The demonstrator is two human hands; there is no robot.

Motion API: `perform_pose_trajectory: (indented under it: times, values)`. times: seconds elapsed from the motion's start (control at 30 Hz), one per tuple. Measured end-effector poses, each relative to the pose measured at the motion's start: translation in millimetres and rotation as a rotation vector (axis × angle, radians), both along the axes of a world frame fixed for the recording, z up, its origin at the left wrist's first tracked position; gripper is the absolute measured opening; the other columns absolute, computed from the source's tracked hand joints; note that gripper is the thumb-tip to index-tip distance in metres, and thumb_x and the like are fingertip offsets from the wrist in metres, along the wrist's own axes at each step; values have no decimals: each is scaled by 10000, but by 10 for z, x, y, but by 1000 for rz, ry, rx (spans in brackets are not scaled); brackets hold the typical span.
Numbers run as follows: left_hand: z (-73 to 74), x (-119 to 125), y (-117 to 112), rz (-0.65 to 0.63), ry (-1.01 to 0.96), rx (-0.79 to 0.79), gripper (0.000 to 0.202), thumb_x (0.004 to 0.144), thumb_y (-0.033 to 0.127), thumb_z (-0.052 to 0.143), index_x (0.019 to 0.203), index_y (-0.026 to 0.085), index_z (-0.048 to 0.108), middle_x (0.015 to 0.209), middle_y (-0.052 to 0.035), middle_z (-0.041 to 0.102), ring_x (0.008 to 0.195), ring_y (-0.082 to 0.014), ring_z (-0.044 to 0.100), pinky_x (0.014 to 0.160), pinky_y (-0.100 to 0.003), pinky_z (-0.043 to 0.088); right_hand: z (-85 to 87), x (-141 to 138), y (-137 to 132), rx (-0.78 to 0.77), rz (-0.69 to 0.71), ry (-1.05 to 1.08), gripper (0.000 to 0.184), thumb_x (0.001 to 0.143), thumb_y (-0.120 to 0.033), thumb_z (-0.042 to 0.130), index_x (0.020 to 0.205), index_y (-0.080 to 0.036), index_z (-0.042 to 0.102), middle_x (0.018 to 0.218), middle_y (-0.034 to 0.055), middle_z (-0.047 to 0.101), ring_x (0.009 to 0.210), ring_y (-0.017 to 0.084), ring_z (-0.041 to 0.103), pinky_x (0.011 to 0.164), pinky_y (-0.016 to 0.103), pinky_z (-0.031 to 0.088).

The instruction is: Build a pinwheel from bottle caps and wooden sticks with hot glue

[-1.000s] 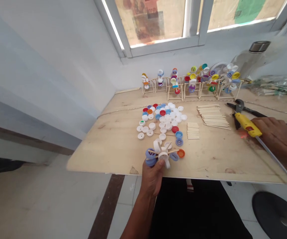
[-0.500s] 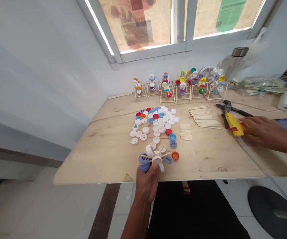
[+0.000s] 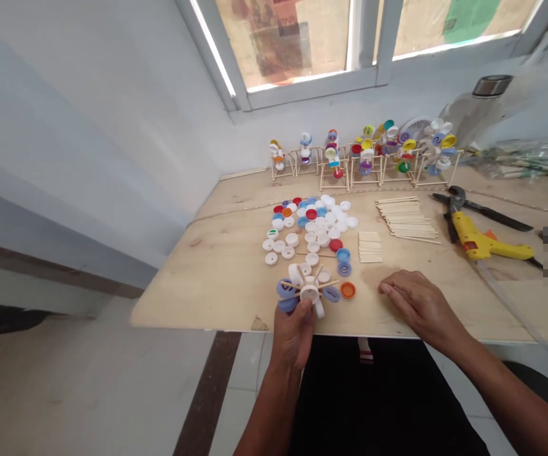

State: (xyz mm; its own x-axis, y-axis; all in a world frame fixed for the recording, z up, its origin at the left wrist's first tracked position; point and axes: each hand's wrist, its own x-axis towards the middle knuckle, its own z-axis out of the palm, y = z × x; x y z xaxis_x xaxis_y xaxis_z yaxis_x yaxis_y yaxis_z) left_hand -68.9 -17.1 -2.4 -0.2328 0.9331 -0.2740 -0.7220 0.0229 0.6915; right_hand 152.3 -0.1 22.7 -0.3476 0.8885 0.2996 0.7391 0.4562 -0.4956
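A wheel of bottle caps (image 3: 310, 292), built from wooden sticks set around a white cap with blue and white caps at their ends, is pinched in my left hand (image 3: 291, 332) near the table's front edge. My right hand (image 3: 414, 304) hovers low over the table to the right of the wheel; its fingers are curled together and nothing shows in them. An orange cap (image 3: 348, 290) lies between the wheel and that hand. Farther right, the yellow glue gun (image 3: 480, 237) lies by the black-handled pliers (image 3: 457, 199).
Loose caps (image 3: 321, 221), mostly white, are spread mid-table. Short sticks (image 3: 370, 247) and longer sticks (image 3: 409, 218) lie in rows to their right. Several finished cap wheels on stick stands (image 3: 335, 168) line the back. A clear bottle (image 3: 473, 114) stands at the back right.
My right hand has let go of the glue gun and moved left toward the wheel. My left hand still holds the wheel. The view has shifted slightly to the left.
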Motion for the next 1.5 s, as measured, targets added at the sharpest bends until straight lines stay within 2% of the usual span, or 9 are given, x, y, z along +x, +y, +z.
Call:
perform_pose_trajectory:
  times: [0.1, 0.33, 0.5, 0.67, 0.8, 0.97, 1.13, 1.3, 1.5]
  values:
    - [-4, -8, -2, 7, -30, -2, 310, 543, 182, 861, 821, 177, 722, 837, -24, 728, 804, -145, 668, 841, -263, 497, -72, -139, 99, 42, -39, 7, 300, 951, -339, 400, 775, -193, 594, 761, 36, 659, 732, 160, 595, 758, 333, 422]
    - [27, -8, -1, -3, -91, -25, 300, 532, 175, 868, 792, 172, 719, 798, -21, 731, 773, -130, 667, 813, -249, 504, -153, -317, 245, 172, -37, -147, 208, 897, -270, 481, 1049, -182, 593, 1083, 99, 653, 1004, 249, 561, 798, 364, 403]
    - [29, -8, 6, -5, -85, -11, 310, 546, 199, 865, 819, 166, 722, 837, -32, 735, 808, -143, 671, 856, -265, 494, -70, -424, 411, 193, 21, -332, 175, 883, -236, 502, 999, -192, 625, 989, 82, 676, 933, 250, 548, 739, 350, 361]
    - [27, -4, 13, -14, -102, 1, 320, 541, 188, 868, 825, 164, 723, 848, -34, 736, 806, -142, 669, 853, -267, 491, -10, -589, 479, 165, -44, -501, 174, 860, -305, 545, 916, -171, 640, 874, 97, 679, 847, 259, 550, 716, 368, 314]
    - [13, -6, 16, -9, -121, 0, 288, 561, 168, 856, 815, 161, 720, 837, -27, 733, 788, -134, 665, 844, -266, 490, -16, -674, 508, 143, -84, -532, 169, 832, -297, 562, 902, -166, 643, 851, 104, 681, 838, 265, 563, 712, 371, 307]
    - [8, -10, 14, -5, -134, -4, 260, 563, 158, 853, 784, 161, 715, 808, -19, 728, 771, -128, 662, 821, -253, 488, -17, -507, 466, 97, -133, -273, 148, 798, -282, 581, 902, -205, 652, 869, 60, 689, 841, 239, 589, 729, 355, 357]
    - [10, -8, 17, -1, -134, -10, 246, 561, 146, 849, 763, 166, 711, 781, -16, 723, 769, -129, 661, 811, -250, 489, 72, -285, 162, 35, -111, 76, 176, 847, -336, 538, 950, -231, 634, 935, 35, 681, 871, 208, 595, 787, 367, 424]
    - [11, -2, 9, -5, -104, -7, 246, 546, 155, 855, 746, 172, 713, 803, -12, 724, 777, -129, 657, 828, -257, 483, 195, -290, -102, -73, -91, 297, 171, 856, -360, 547, 945, -252, 645, 949, 25, 675, 907, 191, 602, 807, 335, 464]
    - [56, 10, -25, -47, -52, 11, 295, 513, 195, 872, 773, 181, 734, 792, -3, 725, 766, -132, 648, 827, -267, 477, 228, -348, -96, -315, -99, 573, 216, 861, -429, 557, 926, -269, 688, 957, 2, 692, 927, 164, 619, 820, 269, 479]
